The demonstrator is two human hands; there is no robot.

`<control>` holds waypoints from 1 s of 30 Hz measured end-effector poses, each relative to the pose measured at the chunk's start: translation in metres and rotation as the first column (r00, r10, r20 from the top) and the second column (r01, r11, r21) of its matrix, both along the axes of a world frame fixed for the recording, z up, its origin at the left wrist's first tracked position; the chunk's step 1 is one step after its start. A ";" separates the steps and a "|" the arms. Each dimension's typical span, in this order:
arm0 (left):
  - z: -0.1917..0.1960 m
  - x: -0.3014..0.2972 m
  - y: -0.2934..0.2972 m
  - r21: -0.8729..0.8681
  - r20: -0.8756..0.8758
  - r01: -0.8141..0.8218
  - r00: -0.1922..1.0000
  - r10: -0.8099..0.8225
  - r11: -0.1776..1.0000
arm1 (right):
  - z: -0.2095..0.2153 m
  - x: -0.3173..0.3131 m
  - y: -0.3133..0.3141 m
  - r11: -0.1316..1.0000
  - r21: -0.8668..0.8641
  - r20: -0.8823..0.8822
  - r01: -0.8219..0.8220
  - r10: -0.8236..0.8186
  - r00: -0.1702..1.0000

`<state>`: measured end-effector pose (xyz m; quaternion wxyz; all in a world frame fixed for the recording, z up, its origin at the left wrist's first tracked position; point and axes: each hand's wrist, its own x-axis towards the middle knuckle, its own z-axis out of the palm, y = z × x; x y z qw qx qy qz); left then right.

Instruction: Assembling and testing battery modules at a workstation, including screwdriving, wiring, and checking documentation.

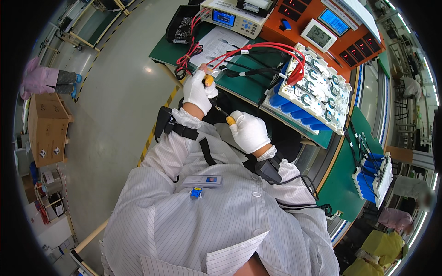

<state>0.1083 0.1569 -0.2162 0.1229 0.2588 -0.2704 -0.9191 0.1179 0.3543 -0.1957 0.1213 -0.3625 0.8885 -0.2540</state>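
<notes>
My left hand (197, 94), in a white glove with bare fingertips and a yellow finger cover, is closed at the table's near edge. Its fingertips pinch the end of a red cable (229, 54) that arches over from the battery pack. Lower and to the right, my right hand (251, 132), gloved the same way, grips a thin black cable (223, 112) whose metal-tipped end points toward the left hand. Palms and inner fingers are hidden. The battery pack (317, 87), blue cells under a white top plate, stands to the right, with a red clamp-like cover lying on it.
A bench meter (235, 18), a black bin of small metal parts (182, 25) and an orange test cabinet (322, 27) line the far side. Red and black leads cross the green table (239, 87). Another blue pack (373, 177) stands at right; cartons (48, 131) at left.
</notes>
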 end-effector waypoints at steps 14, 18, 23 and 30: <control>0.004 0.003 -0.006 0.023 -0.022 0.001 1.000 -0.001 1.000 | 0.002 0.000 0.000 0.999 -0.028 -0.019 -0.023 0.022 1.000; 0.003 0.002 -0.037 -0.061 0.114 -0.166 0.978 0.173 0.984 | 0.001 -0.001 0.008 1.000 0.012 0.012 0.011 -0.011 1.000; 0.003 0.016 -0.055 -0.098 -0.038 -0.082 0.996 0.079 0.992 | -0.003 -0.004 0.015 0.995 -0.051 0.007 0.090 -0.090 0.996; -0.001 0.036 0.000 -0.347 0.041 0.244 0.969 -0.245 0.906 | 0.005 -0.008 0.004 0.978 -0.169 -0.029 0.124 -0.130 0.991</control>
